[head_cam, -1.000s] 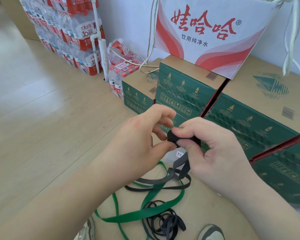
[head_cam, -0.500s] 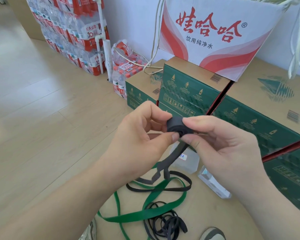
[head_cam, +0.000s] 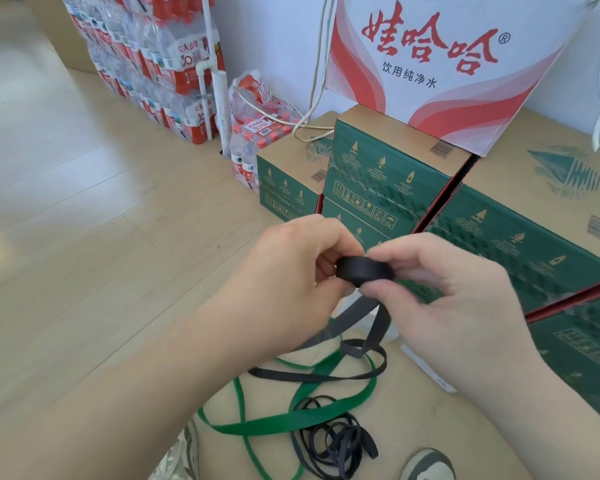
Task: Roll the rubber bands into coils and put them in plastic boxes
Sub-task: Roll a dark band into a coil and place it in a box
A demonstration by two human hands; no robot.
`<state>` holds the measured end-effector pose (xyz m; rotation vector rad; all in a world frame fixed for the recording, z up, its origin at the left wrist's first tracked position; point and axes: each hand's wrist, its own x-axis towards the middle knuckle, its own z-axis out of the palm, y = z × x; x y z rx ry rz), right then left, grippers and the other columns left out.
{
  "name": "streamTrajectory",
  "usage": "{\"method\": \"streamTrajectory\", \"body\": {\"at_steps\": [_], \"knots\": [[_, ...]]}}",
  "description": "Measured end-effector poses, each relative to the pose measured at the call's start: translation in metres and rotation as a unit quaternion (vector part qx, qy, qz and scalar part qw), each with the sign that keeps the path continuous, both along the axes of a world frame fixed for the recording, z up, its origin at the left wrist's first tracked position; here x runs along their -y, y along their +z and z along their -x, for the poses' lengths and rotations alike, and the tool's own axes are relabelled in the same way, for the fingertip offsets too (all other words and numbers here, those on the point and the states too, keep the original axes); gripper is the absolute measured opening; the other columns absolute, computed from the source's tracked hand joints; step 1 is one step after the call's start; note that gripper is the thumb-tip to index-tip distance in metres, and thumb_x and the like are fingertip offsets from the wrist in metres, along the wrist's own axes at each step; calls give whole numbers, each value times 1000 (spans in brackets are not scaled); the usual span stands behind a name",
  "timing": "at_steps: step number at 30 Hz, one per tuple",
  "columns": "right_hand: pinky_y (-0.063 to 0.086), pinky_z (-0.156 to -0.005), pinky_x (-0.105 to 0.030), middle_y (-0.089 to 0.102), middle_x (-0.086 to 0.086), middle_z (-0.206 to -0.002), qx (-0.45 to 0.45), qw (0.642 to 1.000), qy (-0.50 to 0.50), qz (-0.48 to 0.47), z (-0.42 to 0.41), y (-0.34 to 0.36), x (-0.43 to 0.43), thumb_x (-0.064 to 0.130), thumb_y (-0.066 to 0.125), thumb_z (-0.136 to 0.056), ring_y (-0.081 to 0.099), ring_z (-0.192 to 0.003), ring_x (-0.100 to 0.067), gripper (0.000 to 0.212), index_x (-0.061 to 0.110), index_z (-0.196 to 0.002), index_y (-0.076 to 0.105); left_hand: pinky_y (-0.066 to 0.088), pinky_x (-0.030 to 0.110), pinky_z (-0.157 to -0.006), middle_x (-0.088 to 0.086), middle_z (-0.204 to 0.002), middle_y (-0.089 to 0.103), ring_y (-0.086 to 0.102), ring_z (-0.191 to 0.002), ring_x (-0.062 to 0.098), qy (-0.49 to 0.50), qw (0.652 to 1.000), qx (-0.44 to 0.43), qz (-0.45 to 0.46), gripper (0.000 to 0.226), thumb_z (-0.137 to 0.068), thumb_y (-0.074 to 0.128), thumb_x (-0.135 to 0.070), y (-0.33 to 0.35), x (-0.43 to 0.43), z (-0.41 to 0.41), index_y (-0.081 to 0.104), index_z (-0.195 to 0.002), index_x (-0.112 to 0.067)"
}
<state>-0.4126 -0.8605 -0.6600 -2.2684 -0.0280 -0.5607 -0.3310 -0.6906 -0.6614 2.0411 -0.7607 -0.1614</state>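
Between both hands [head_cam: 291,282] [head_cam: 444,299], black band [head_cam: 364,270] pinched, tightly coiled, flat tail dangling.

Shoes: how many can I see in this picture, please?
2. The first shoe is at the bottom edge, left of the green band; the second shoe is at the bottom edge, right of the tangle of thin dark bands. Both are partly cut off.

Reference: black coil [head_cam: 364,270]. Below it a dark grey tail [head_cam: 343,317] is noted, then a bright green band [head_cam: 291,415] and thin black bands [head_cam: 336,448] on plain tan cardboard [head_cam: 430,420]. Behind it, dark green cartons [head_cam: 388,174] printed with white pictograms are seen. Above it, a white box [head_cam: 426,64] is marked with red swirls and red characters.
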Motion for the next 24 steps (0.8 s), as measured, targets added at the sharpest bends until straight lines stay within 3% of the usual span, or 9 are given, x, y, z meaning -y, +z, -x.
{"method": "streamTrajectory", "body": {"at_steps": [2,6,9,12,14,17,20,24], "knots": [[57,-79,-14,77,20,-87,-28,995,-24,-88,0,1,2,4,86,-72,75,-85,-1,32,29,-91,78,58,30,-76,-6,-85,73,69,-78,9,13,997,-70,30,26,-79,81,-2,2,-1,-1,74,-95,-21],[61,-87,-26,79,11,-101,-33,981,26,-191,-2,0,5,-8,80,-78,77,-94,-15,42,27,-101,78,61,39,-85,2,-90,77,73,-86,18,22,978,-182,98,25,-80,83,-2,4,-3,-2,70,-95,-17],[58,-89,-28,76,8,-101,16,993,51,-103,-3,-2,6,-9,74,-83,73,-100,-19,39,23,-106,77,61,42,-86,2,-91,77,73,-87,20,26,976,-191,102,26,-80,83,-3,3,1,2,68,-96,-16],[57,-78,-29,72,3,-95,34,997,50,39,-4,-7,6,2,70,-88,69,-90,-15,27,19,-106,79,59,41,-78,-8,-91,70,67,-85,14,21,1000,-17,-3,25,-82,79,-14,-7,3,5,65,-101,-23],[56,-69,-36,68,1,-92,32,990,39,130,-4,-12,5,-2,70,-88,66,-84,-20,29,19,-105,80,56,38,-75,-11,-97,64,61,-87,11,-1,993,94,-66,28,-85,75,-18,-10,3,5,62,-108,-27],[53,-64,-39,67,3,-90,27,976,38,211,-1,-16,2,-6,72,-83,61,-81,-25,36,24,-102,80,53,39,-75,-7,-98,63,60,-87,16,-52,987,117,-97,26,-85,70,-12,-11,3,2,66,-108,-23],[54,-69,-38,70,10,-85,8,984,48,174,2,-11,-1,6,79,-80,65,-79,-18,24,25,-96,81,53,40,-78,-8,-95,63,60,-87,14,-57,990,72,-106,25,-83,69,-6,-10,0,-1,70,-101,-23],[53,-78,-15,75,19,-85,-8,999,-18,35,1,-8,-2,10,88,-72,71,-87,-6,26,26,-90,78,60,37,-77,-6,-86,73,71,-79,11,-13,997,-71,-36,24,-80,79,-2,-4,-6,-5,73,-95,-20]]}}
